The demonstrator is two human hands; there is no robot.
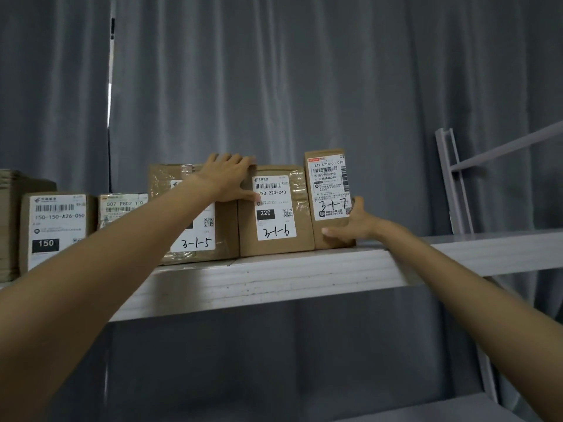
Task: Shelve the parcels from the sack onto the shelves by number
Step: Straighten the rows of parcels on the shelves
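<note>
head view: one frame, looking up at the shelf board (pixel 274 281), which serves as landmark.
parcel 3-1-7 (pixel 330 193): small brown box, upright on the board, right end of the row, touching or just beside parcel 3-1-6; cannot tell which.
right hand (pixel 353 226): cupped round the lower right corner of parcel 3-1-7, thumb up its right edge, fingers across the lower front; holding it.
parcel 3-1-6 (pixel 275 214): upright on the board, left of 3-1-7, label facing out.
left hand (pixel 227 178): laid over the top left corner of parcel 3-1-6, fingers hooked over the top edge, thumb on the label; steadying grip.
parcel 3-1-5 (pixel 195 233): left of 3-1-6, partly behind the left forearm.
further left on the board: parcel marked 150 (pixel 56 226), parcel marked 507 (pixel 123 208), then a stack of flat cardboard (pixel 12 208).
done: row reads 5, 6, 7 in order; 3-1-7 looks seated in its slot.
left: probably let go and square up; sack not in view, so remaining parcels cannot be told.
board right of 3-1-7: bare, room for the next numbers.
</note>
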